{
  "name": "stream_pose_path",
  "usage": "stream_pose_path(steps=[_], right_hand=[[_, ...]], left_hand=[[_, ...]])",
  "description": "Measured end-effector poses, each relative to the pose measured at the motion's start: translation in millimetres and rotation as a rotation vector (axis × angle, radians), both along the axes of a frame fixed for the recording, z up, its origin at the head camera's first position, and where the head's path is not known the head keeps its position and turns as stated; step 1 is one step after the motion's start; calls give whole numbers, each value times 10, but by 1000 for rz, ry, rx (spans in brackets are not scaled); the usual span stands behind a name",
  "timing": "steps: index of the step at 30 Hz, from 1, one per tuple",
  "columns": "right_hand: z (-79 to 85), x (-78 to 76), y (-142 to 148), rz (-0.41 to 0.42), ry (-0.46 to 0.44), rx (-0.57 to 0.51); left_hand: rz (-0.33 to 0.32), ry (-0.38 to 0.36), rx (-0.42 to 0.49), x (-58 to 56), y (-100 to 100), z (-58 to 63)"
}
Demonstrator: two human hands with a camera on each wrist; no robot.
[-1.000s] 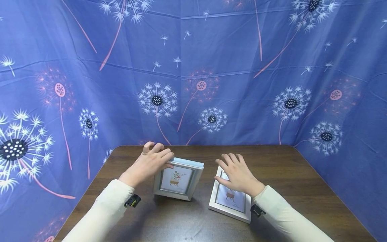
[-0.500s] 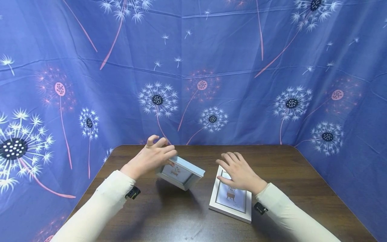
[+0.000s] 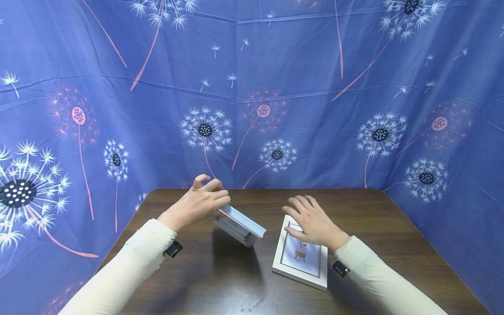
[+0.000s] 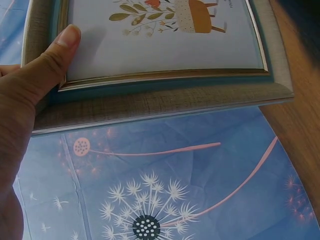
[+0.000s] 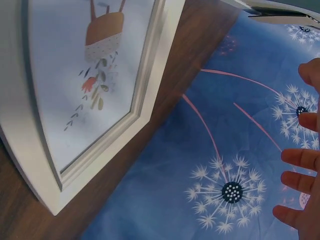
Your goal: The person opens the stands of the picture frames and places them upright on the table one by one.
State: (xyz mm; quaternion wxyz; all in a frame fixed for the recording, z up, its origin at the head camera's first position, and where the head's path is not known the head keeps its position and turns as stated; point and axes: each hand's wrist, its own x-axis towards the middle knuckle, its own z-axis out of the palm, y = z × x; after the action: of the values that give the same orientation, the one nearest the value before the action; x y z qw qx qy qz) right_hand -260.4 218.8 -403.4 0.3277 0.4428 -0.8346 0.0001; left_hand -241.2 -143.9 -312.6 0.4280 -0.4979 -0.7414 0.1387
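My left hand (image 3: 197, 206) grips a silver picture frame (image 3: 243, 224) by its upper left edge and holds it tilted over the table. In the head view the frame's top edge faces up and its front is mostly turned out of sight. The left wrist view shows my thumb (image 4: 52, 60) pressed on the front border, beside a plant print; the fingers behind are mostly hidden. My right hand (image 3: 315, 224), fingers spread and slightly bent, hovers over a white picture frame (image 3: 301, 258) lying face up. The right wrist view shows these fingers (image 5: 300, 159) apart from that white frame (image 5: 132, 132).
Both frames are over a dark brown wooden table (image 3: 189, 280). A blue cloth (image 3: 315, 87) with a dandelion pattern hangs behind the table and along both sides. Dark straps with small devices (image 3: 173, 249) sit at both wrists.
The silver frame has been tipped, its lower edge swinging up and back, so its print no longer faces the head camera. My right hand has shifted slightly right and up.
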Motion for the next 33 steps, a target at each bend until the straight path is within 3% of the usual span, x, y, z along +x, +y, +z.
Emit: stream_pose_path(steps=[14,24,33], right_hand=[[102,-53,-86,52,62,23],[133,-110,-119,95,71,21],[191,-123,-154,128,70,23]], left_hand=[[-158,-62,105,-19,1,-98],[-226,-114,206,-32,10,-206],[-285,-93,278,-48,44,-326]])
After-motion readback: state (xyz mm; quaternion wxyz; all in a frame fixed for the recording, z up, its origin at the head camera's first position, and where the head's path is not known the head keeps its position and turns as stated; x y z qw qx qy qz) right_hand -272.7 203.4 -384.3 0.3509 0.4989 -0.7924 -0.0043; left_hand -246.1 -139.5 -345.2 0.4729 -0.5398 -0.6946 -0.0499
